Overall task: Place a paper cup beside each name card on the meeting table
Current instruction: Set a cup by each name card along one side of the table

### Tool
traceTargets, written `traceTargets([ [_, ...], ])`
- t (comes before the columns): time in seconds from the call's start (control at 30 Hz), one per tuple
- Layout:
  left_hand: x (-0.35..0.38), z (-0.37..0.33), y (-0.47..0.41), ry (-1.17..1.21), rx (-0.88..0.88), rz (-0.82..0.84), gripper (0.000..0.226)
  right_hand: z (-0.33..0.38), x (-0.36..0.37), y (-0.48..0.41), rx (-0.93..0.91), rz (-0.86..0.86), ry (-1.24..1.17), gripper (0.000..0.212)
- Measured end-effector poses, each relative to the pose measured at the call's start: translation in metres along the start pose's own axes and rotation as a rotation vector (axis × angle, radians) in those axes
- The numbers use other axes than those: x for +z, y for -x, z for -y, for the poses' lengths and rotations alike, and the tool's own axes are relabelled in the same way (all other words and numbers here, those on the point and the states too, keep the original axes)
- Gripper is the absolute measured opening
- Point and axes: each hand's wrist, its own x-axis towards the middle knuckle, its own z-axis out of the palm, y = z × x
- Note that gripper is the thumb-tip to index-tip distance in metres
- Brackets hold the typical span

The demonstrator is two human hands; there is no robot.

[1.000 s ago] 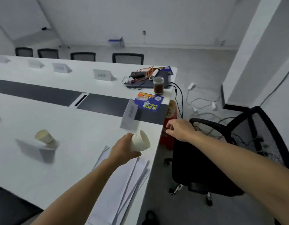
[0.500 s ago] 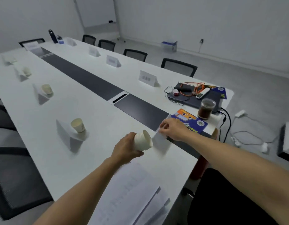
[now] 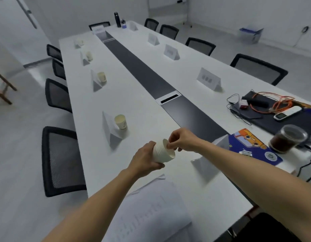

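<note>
My left hand (image 3: 145,158) grips a stack of white paper cups (image 3: 162,153), tilted with the open end to the right. My right hand (image 3: 183,139) pinches the rim of the top cup in that stack. Just right of my hands a white folded name card (image 3: 206,164) stands with no cup by it. Along the left side of the white table (image 3: 146,116), several name cards each have a cup beside them; the nearest name card (image 3: 109,129) stands with a paper cup (image 3: 121,121). Name cards on the far side, such as the card (image 3: 209,79), have none.
A sheaf of printed papers (image 3: 151,213) lies at the near edge. At the right sit a plastic cup of dark drink (image 3: 287,138), a blue printed mat (image 3: 252,147), a dark laptop with orange cables (image 3: 273,109). Black mesh chairs line both sides (image 3: 61,161).
The view swung left along the table. My right hand left the name card it was touching and came to the rim of the cup stack held in my left hand.
</note>
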Motion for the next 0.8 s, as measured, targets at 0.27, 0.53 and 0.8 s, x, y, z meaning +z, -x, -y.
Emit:
traceTargets([
  [0.27, -0.005, 0.008, -0.017, -0.007, -0.062, -0.021, 0.069, 0.006, -0.009, -0.031, -0.038, 0.087, 0.018, 0.008],
  [0.53, 0.006, 0.019, -0.037, 0.05, -0.133, -0.016, 0.065, -0.003, -0.032, -0.051, 0.032, 0.049, 0.049, 0.008],
  [0.8, 0.032, 0.042, -0.048, 0.074, -0.209, 0.069, 0.065, -0.088, -0.097, -0.073, 0.346, -0.397, 0.136, 0.009],
])
